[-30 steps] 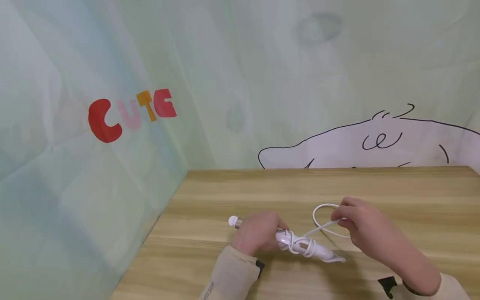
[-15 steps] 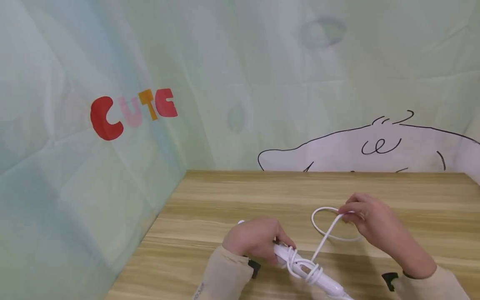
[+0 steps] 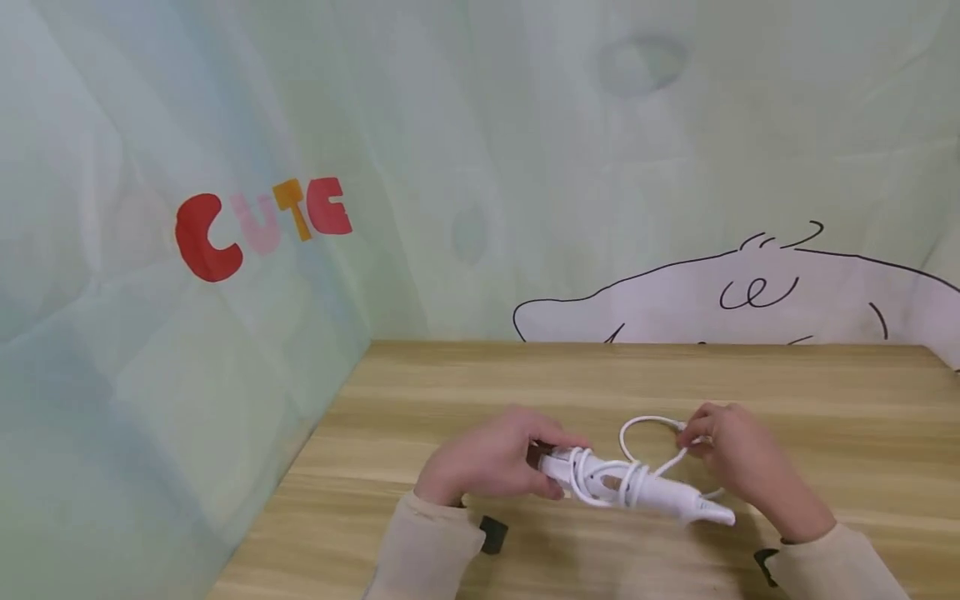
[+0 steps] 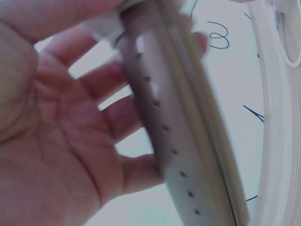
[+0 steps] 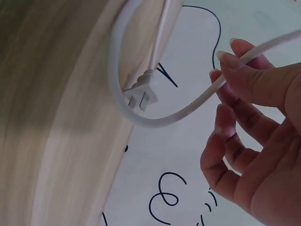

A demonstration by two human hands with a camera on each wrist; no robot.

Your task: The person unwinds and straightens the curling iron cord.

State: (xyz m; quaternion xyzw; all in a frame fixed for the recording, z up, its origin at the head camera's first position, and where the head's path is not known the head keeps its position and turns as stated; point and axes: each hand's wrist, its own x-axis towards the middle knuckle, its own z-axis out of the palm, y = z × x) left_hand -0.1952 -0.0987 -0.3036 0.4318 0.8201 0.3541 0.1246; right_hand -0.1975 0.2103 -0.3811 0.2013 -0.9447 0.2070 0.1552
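Observation:
My left hand [image 3: 487, 458] grips a white curling iron [image 3: 670, 497] near the middle and holds it tilted over the table. In the left wrist view its brownish metal barrel [image 4: 174, 108], with a row of small dark dots, runs across my fingers. A white power cord [image 3: 632, 485] is wound several times round the handle. To the right, my right hand [image 3: 742, 458] pinches the cord's loose stretch between thumb and fingertips. The right wrist view shows the cord's two-pin plug [image 5: 146, 89] near the wood surface, beyond a cord loop.
The wood-grain table [image 3: 420, 408] lies beneath both hands. Behind it hangs a pale fabric backdrop [image 3: 465, 150] with a line-drawn figure [image 3: 660, 292] and, at left, coloured CUTE letters [image 3: 210, 237].
The curling iron dipped towards me at its handle end, then rose and levelled out. My right hand drew the cord up and away, then lowered slightly, still pinching it.

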